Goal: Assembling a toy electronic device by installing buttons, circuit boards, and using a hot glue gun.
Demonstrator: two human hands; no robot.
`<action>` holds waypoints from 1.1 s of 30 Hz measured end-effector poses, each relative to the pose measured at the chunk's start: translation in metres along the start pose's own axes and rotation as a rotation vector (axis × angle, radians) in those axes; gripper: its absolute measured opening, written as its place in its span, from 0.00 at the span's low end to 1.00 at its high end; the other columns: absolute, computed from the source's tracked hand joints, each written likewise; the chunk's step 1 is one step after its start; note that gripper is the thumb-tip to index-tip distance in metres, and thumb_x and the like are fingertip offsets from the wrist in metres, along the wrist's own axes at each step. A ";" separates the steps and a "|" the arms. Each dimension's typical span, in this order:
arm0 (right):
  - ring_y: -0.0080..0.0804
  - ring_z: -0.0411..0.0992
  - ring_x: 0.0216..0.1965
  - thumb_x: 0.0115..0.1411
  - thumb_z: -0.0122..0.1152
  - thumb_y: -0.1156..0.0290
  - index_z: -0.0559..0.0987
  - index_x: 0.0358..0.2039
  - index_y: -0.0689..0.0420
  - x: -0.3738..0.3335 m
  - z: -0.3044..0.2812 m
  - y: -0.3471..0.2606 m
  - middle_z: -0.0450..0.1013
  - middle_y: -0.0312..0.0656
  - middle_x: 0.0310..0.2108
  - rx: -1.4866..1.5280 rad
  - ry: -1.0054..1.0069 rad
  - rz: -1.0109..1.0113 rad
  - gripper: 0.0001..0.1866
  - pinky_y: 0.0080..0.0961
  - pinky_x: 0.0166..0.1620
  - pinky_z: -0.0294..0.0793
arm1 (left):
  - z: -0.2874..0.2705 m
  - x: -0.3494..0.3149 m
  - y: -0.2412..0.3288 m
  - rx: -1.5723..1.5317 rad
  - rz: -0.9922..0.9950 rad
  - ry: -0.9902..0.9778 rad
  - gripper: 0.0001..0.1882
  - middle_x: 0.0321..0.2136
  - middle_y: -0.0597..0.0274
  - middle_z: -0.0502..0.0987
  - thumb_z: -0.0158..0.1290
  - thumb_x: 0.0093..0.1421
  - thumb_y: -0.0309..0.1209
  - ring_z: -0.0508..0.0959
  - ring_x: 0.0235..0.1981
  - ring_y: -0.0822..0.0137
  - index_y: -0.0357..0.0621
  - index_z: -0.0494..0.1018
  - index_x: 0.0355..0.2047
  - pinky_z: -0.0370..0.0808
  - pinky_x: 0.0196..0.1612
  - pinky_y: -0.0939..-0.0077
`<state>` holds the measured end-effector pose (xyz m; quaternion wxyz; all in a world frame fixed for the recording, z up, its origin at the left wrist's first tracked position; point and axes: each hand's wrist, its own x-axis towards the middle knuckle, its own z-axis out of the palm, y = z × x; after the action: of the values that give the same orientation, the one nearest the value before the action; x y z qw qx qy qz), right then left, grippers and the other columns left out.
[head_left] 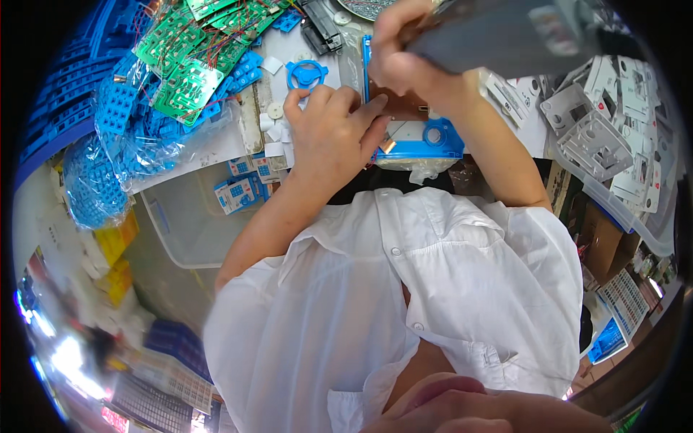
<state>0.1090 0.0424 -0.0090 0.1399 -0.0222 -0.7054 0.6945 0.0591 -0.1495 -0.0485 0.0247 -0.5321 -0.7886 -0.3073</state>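
Note:
My left hand (328, 133) lies over the left side of a blue plastic casing (451, 144), its bent fingers and thumb gripping there. A brown board (404, 107) sits inside the casing, and a small copper-coloured piece (388, 146) shows by my thumb. My right hand (411, 61) is raised above the casing, closed around a large dark grey tool (498, 40). The tool is blurred and close to the view; its tip is hidden, so I cannot tell its exact kind. A blue ring-shaped part (306, 74) lies beyond my left fingers.
Green circuit boards with wires (189, 86) pile up at the far left over blue keypad parts (115, 108). White panels (599, 144) fill a clear bin (653, 234) on the right. A clear plastic box (195, 216) with blue-and-white packages (237, 195) stands below the table's left side.

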 end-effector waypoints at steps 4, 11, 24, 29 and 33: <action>0.32 0.66 0.31 0.71 0.43 0.60 0.67 0.25 0.56 -0.002 -0.075 -0.031 0.66 0.36 0.27 0.098 -0.032 -0.210 0.19 0.36 0.42 0.66 | -0.010 0.007 0.006 -0.055 -0.007 -0.050 0.11 0.35 0.69 0.76 0.64 0.58 0.37 0.74 0.40 0.62 0.53 0.84 0.41 0.58 0.53 0.54; 0.25 0.74 0.35 0.62 0.64 0.76 0.66 0.59 0.68 -0.004 -0.093 -0.104 0.76 0.39 0.34 -0.159 0.426 -0.343 0.27 0.23 0.42 0.73 | 0.001 0.038 0.000 -0.100 0.066 0.004 0.05 0.33 0.66 0.79 0.65 0.55 0.32 0.77 0.40 0.61 0.49 0.83 0.33 0.62 0.53 0.54; 0.44 0.66 0.61 0.56 0.71 0.66 0.86 0.34 0.53 -0.072 -0.051 0.008 0.77 0.41 0.54 -1.152 0.377 -0.113 0.08 0.43 0.65 0.60 | 0.016 0.043 0.010 -0.125 0.104 -0.079 0.04 0.35 0.66 0.80 0.63 0.56 0.30 0.78 0.39 0.60 0.50 0.81 0.34 0.65 0.51 0.58; 0.50 0.52 0.71 0.59 0.68 0.69 0.66 0.70 0.49 -0.056 -0.050 0.016 0.66 0.46 0.66 -0.911 0.255 0.074 0.38 0.48 0.71 0.52 | 0.016 0.041 0.017 -0.126 0.057 -0.093 0.07 0.34 0.62 0.79 0.62 0.58 0.32 0.77 0.40 0.59 0.48 0.82 0.37 0.63 0.51 0.62; 0.47 0.63 0.62 0.53 0.72 0.69 0.83 0.30 0.54 -0.083 -0.063 0.011 0.76 0.42 0.57 -0.910 0.324 -0.196 0.06 0.43 0.65 0.59 | 0.018 0.040 0.018 -0.145 0.052 -0.091 0.07 0.34 0.63 0.79 0.62 0.58 0.32 0.76 0.39 0.59 0.49 0.82 0.37 0.63 0.50 0.63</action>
<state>0.2010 0.0852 -0.0343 0.2887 -0.1224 -0.9051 0.2871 0.0617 -0.1027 -0.0400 -0.0417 -0.5663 -0.7503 -0.3386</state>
